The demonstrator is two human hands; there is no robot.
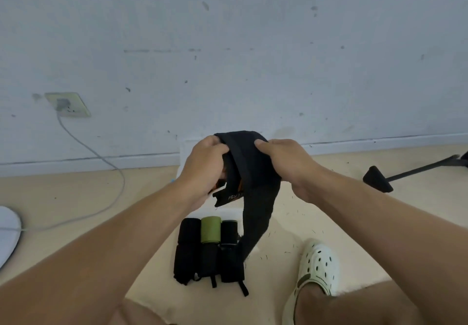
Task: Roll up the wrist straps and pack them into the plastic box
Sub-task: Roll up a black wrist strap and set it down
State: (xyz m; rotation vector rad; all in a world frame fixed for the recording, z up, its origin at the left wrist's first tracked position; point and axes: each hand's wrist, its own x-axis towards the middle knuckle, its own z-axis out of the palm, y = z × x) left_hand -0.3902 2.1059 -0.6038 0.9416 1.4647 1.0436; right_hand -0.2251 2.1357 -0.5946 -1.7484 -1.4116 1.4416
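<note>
At the far left a grey cable [101,162] runs from a wall socket [67,104] down to a white object [7,233] at the frame edge; none of it belongs to the job. The left hand [205,170] grasps the gathered end of a black wrist strap [249,172], fingers curled round the fabric, and the right hand [286,160] pinches the same strap from the other side, thumb on top. The strap is held up in the air between them, only partly wound, with its loose tail hanging down toward the floor [76,198]. Below the hands, on the floor, the rolled straps [209,246] lie side by side in what looks like two rows of three: I count six, five black and one green [210,229], though the near row is dark and hard to separate. So the rolling seems well along, with this strap likely the seventh. A pale translucent shape behind the hands may be the plastic box [186,147], but I cannot tell for certain, and no roll is visibly inside it, so the packing appears not yet begun. To the right sits one white clog [317,266] on a foot, and further right one black stand leg [379,179].
</note>
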